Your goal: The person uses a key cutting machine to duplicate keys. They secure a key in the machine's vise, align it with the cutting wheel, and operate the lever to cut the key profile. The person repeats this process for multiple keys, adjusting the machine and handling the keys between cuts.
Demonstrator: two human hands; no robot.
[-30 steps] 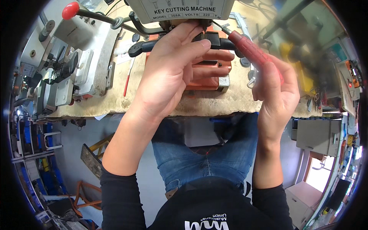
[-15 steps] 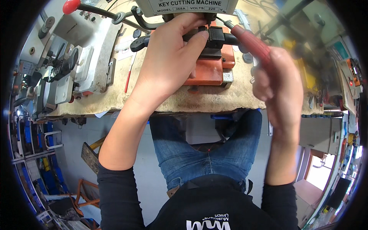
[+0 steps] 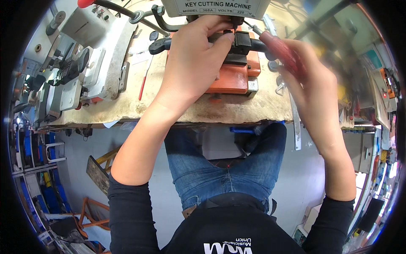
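My left hand (image 3: 192, 61) is curled under the grey machine head (image 3: 215, 6), thumb against the black clamp (image 3: 241, 42) over an orange-red base (image 3: 226, 78); whatever its fingertips hold is hidden. My right hand (image 3: 315, 80) grips a screwdriver-like tool (image 3: 281, 48) by its red handle, the thin shaft pointing up-left to the underside of the head, right of my left fingers. A black knobbed bar (image 3: 158, 45) sticks out left of the clamp.
Another grey machine (image 3: 91, 78) stands at left, with a red-knobbed lever (image 3: 86, 3) above it. A red-handled thin tool (image 3: 142, 86) lies on the worn bench top (image 3: 177, 114). A metal ruler (image 3: 297, 135) hangs over the bench edge. Yellow items (image 3: 340, 86) sit at right.
My left fingers, spread a second ago, are drawn in under the head. My right hand has moved rightward and its grip on the red handle has turned.
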